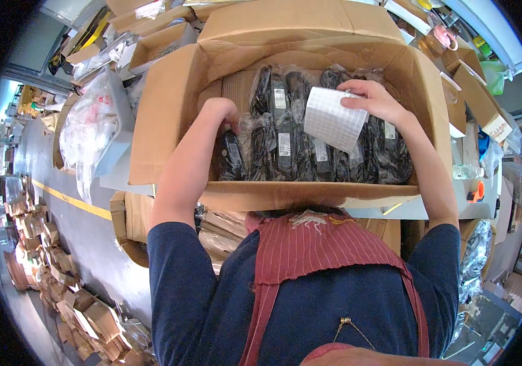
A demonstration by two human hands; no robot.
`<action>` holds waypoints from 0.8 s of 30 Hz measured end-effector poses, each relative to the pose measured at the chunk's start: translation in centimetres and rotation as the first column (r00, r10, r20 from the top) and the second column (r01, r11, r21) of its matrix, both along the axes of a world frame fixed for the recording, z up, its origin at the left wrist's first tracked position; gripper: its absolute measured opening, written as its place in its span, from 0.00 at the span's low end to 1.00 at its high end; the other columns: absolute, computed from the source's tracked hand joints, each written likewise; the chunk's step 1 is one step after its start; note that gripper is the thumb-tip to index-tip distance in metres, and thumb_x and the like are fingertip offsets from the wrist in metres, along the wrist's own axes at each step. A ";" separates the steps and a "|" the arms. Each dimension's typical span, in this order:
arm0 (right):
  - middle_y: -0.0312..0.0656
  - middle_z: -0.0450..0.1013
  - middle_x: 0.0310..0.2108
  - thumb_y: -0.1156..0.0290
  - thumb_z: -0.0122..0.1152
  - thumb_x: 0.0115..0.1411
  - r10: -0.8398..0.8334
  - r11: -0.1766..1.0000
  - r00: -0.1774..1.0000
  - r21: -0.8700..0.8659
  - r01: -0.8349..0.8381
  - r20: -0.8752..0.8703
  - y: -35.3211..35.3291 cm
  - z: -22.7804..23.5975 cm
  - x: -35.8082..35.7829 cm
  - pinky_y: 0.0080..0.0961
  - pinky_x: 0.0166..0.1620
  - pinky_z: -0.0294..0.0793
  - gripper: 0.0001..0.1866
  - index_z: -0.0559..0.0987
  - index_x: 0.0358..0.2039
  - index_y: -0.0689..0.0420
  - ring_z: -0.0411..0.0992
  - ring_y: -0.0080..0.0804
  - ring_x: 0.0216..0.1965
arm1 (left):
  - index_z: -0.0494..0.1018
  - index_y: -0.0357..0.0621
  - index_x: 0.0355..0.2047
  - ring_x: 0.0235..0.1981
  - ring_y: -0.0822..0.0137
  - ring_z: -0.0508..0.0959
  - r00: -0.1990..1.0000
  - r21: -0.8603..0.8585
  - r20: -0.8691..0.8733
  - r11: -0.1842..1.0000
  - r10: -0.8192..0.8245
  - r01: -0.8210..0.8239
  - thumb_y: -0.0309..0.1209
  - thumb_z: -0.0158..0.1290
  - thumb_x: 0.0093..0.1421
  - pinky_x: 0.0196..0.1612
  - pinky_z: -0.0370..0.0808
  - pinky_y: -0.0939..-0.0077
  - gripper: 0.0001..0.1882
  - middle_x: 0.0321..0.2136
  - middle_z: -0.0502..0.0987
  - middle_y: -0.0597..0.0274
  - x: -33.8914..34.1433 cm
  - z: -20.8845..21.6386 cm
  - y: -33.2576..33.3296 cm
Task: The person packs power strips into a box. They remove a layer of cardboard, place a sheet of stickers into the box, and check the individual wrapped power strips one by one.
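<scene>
Head view: above an open cardboard box (309, 194), the right hand (373, 102) pinches a curled white sheet (336, 119) by its upper edge, over a row of wrapped black packs (283, 116). At the box's left side, the left hand (225, 112) reaches down to a black pack (231, 157) lying apart from the row; its fingertips are hidden, so whether they grip cannot be told. Steady handling probably calls for a light hold near the sheet's edge, its curl kept from dragging across the row, and gentle left fingers, lest the thin wrapping snag or tear.
</scene>
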State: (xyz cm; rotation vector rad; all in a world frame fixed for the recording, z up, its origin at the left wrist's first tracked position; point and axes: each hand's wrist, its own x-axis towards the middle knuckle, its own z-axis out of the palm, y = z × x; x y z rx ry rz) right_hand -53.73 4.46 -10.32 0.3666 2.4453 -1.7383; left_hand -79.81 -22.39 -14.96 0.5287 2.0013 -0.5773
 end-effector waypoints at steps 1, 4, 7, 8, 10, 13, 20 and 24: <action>0.41 0.78 0.43 0.66 0.64 0.59 -0.001 0.974 1.000 0.225 0.004 -0.015 0.7 -0.7 0.2 0.24 0.49 0.72 0.22 0.76 0.51 0.64 0.75 0.25 0.42 | 0.76 0.43 0.52 0.44 0.57 0.81 0.996 -0.031 0.031 0.996 0.089 -0.088 0.52 0.68 0.47 0.49 0.77 0.62 0.36 0.51 0.78 0.54 0.5 0.4 0.1; 0.46 0.77 0.44 0.70 0.63 0.57 0.064 0.773 0.985 0.632 0.051 -0.158 1.7 -1.8 0.4 0.29 0.48 0.75 0.21 0.76 0.51 0.63 0.77 0.32 0.42 | 0.73 0.42 0.54 0.41 0.51 0.81 0.981 -0.109 0.121 0.984 0.151 -0.138 0.44 0.69 0.50 0.44 0.81 0.53 0.34 0.52 0.76 0.52 0.8 -1.8 -0.2; 0.47 0.77 0.43 0.70 0.62 0.56 0.004 0.823 0.966 0.549 0.144 -0.260 2.0 -1.1 0.0 0.32 0.45 0.76 0.17 0.78 0.46 0.60 0.79 0.38 0.40 | 0.72 0.43 0.55 0.41 0.52 0.81 0.957 -0.142 0.197 0.972 0.212 -0.186 0.44 0.69 0.50 0.42 0.82 0.56 0.35 0.54 0.75 0.53 0.6 -3.6 -0.9; 0.47 0.77 0.43 0.70 0.62 0.56 0.008 0.822 0.965 0.551 0.144 -0.263 2.0 -0.6 0.1 0.32 0.45 0.76 0.17 0.78 0.46 0.60 0.79 0.38 0.40 | 0.72 0.43 0.55 0.41 0.52 0.81 0.957 -0.138 0.194 0.972 0.214 -0.189 0.44 0.69 0.50 0.42 0.82 0.56 0.35 0.54 0.75 0.53 0.6 -4.0 -0.9; 0.46 0.76 0.46 0.74 0.62 0.57 -0.044 0.839 0.972 0.519 0.161 -0.230 1.7 0.3 0.6 0.29 0.48 0.76 0.19 0.77 0.49 0.63 0.78 0.33 0.42 | 0.74 0.37 0.52 0.41 0.53 0.81 0.962 0.056 0.166 0.972 0.217 -0.228 0.43 0.70 0.48 0.36 0.83 0.59 0.35 0.52 0.76 0.49 2.1 -2.2 0.2; 0.47 0.76 0.47 0.75 0.62 0.57 -0.084 0.845 0.941 0.477 0.241 -0.326 2.1 -0.3 0.7 0.29 0.47 0.76 0.22 0.74 0.53 0.61 0.78 0.32 0.41 | 0.74 0.30 0.50 0.41 0.53 0.82 0.989 0.346 0.142 0.938 -0.045 -0.007 0.41 0.69 0.47 0.38 0.83 0.59 0.34 0.50 0.77 0.43 4.0 1.7 1.3; 0.46 0.74 0.50 0.73 0.60 0.60 -0.220 0.773 0.868 0.463 0.433 -0.445 1.7 1.0 0.6 0.29 0.43 0.77 0.31 0.62 0.63 0.54 0.79 0.33 0.40 | 0.79 0.28 0.30 0.29 0.52 0.83 0.983 0.590 -0.175 0.805 0.060 0.056 0.36 0.66 0.38 0.31 0.80 0.62 0.23 0.30 0.81 0.42 0.9 6.1 0.3; 0.47 0.74 0.50 0.72 0.60 0.61 -0.223 0.795 0.849 0.416 0.442 -0.478 1.8 1.0 0.5 0.29 0.42 0.77 0.33 0.59 0.65 0.52 0.79 0.31 0.40 | 0.79 0.28 0.28 0.27 0.53 0.82 0.972 0.620 -0.231 0.777 0.049 0.108 0.34 0.64 0.40 0.30 0.79 0.66 0.19 0.28 0.81 0.41 -0.7 6.3 -0.1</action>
